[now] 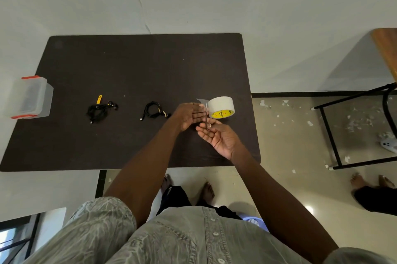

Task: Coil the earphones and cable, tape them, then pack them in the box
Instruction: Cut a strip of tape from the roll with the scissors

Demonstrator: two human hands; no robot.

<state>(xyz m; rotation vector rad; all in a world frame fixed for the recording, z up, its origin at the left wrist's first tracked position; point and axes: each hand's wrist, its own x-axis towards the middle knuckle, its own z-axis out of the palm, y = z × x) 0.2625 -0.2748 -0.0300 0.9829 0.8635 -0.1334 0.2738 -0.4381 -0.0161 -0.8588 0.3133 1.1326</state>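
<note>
We see the coiled black cable lying on the dark table, with the tangled earphones and their yellow strap well to its left. Beyond them, the clear box sits at the table's left edge. Just right of the cable, our left hand, fingers straight and together, touches a tape strip pulled from the tape roll. Our right hand pinches small scissors upright against the strip.
</note>
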